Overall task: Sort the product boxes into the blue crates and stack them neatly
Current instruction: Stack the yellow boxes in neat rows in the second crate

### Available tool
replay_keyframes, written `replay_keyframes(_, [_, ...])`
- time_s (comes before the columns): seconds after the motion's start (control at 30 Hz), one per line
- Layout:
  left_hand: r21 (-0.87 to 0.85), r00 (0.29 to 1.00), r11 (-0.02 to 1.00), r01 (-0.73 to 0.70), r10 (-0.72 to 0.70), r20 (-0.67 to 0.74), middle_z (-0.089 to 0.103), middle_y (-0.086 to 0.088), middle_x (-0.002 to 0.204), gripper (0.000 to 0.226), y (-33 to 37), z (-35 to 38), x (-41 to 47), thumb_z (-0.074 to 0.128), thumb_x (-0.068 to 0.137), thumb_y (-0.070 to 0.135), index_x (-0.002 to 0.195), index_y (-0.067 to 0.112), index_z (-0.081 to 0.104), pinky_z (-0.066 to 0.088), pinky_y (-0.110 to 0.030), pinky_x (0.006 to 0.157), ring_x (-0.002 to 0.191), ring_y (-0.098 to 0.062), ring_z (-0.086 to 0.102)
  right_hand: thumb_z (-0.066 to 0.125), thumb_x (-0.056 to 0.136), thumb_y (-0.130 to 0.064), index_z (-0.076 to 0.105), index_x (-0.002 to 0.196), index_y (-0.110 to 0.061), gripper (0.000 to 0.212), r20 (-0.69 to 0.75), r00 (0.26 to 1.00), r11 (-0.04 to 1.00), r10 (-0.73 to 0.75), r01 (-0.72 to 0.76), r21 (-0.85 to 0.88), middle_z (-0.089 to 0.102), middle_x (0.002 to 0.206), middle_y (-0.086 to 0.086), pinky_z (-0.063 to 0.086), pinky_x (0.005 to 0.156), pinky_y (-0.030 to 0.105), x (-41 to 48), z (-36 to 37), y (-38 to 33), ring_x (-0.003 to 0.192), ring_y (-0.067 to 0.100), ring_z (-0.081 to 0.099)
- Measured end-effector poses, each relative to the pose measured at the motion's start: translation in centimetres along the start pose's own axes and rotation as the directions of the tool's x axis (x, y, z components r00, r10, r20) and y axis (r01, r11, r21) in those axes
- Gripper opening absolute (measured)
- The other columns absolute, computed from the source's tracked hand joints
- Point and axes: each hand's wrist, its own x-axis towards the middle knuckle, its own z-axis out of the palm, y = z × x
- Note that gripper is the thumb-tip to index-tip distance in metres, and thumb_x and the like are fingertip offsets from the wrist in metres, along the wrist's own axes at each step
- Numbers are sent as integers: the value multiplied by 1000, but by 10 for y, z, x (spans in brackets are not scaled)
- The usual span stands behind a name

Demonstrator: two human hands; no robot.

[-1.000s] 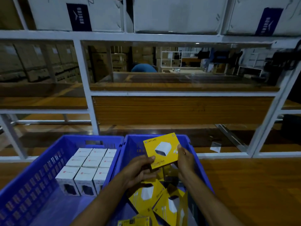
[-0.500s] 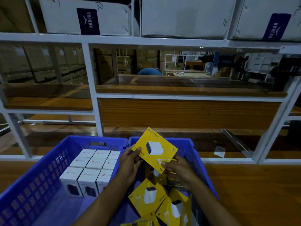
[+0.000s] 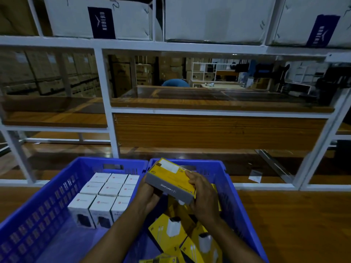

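Observation:
Both hands hold one yellow product box (image 3: 167,174) with a grey side above the right blue crate (image 3: 224,179). My left hand (image 3: 147,195) grips its near left end from below. My right hand (image 3: 202,194) grips its right end, fingers over the top. The box is tipped so its grey side faces me. Under the hands, several loose yellow boxes (image 3: 171,232) lie jumbled in the right crate. The left blue crate (image 3: 47,202) holds white boxes (image 3: 108,194) standing in neat rows at its far end.
The two crates sit side by side on a wooden table (image 3: 294,224). A white metal rack (image 3: 106,111) with wooden shelves stands right behind them. Large white cartons (image 3: 214,18) fill the top shelf. A small white slip (image 3: 255,176) lies on the lower shelf at right.
The yellow box was held with its printed face toward me; it has been turned over so the grey side faces me. Both hands shifted their grip to its ends.

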Motion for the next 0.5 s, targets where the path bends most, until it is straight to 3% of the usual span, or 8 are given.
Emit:
replay_keyframes(0.1, [-39, 999, 999, -13, 14, 42, 68, -22, 104, 24, -1, 1, 3, 55, 99, 12, 117, 0, 65, 57, -41, 75, 96, -37, 63, 83, 62, -12, 55, 127, -23, 72, -7, 1000, 1000, 23, -22, 20, 61, 128, 3, 54, 80, 34, -2, 5, -1, 115, 23, 60])
replay_keyframes(0.2, [-46, 994, 999, 21, -16, 107, 68, -19, 112, 28, 2, 4, -2, 42, 100, 0, 123, 6, 57, 56, -41, 79, 103, -33, 65, 78, 76, -12, 51, 110, -28, 46, 9, 968, 936, 252, -246, 251, 67, 113, -2, 50, 64, 20, 2, 7, -7, 103, 21, 65])
replay_keyframes(0.27, [-10, 984, 1000, 21, -18, 178, 70, -18, 116, 33, 5, 7, -8, 45, 98, -3, 127, 8, 57, 56, -45, 84, 108, -33, 67, 80, 81, -11, 53, 116, -25, 47, 137, 879, 728, 457, -458, 510, 68, 109, -5, 53, 69, 15, 4, 6, -13, 102, 19, 67])
replay_keyframes(0.37, [82, 967, 997, -8, -13, 255, 66, -20, 125, 35, 2, 9, -9, 51, 98, 7, 132, 6, 56, 48, -58, 100, 116, -39, 62, 78, 82, -8, 54, 132, -22, 57, 372, 763, 323, 529, -586, 743, 72, 118, -1, 59, 86, 48, 4, 6, -18, 106, 24, 70])
replay_keyframes(0.43, [102, 959, 995, -7, -22, 283, 65, -20, 127, 37, 1, 9, -10, 53, 97, 7, 134, 9, 55, 45, -62, 103, 119, -40, 61, 75, 84, -8, 56, 132, -20, 53, 476, 722, 185, 503, -627, 756, 72, 120, 3, 54, 92, 58, 5, 5, -16, 108, 29, 69])
replay_keyframes(0.5, [113, 954, 993, -21, -13, 299, 65, -19, 126, 39, 1, 9, -10, 56, 96, 7, 134, 12, 54, 45, -63, 101, 118, -39, 61, 75, 83, -8, 59, 131, -18, 51, 536, 681, 107, 499, -663, 741, 71, 120, 7, 53, 95, 57, 9, 4, -13, 108, 31, 69])
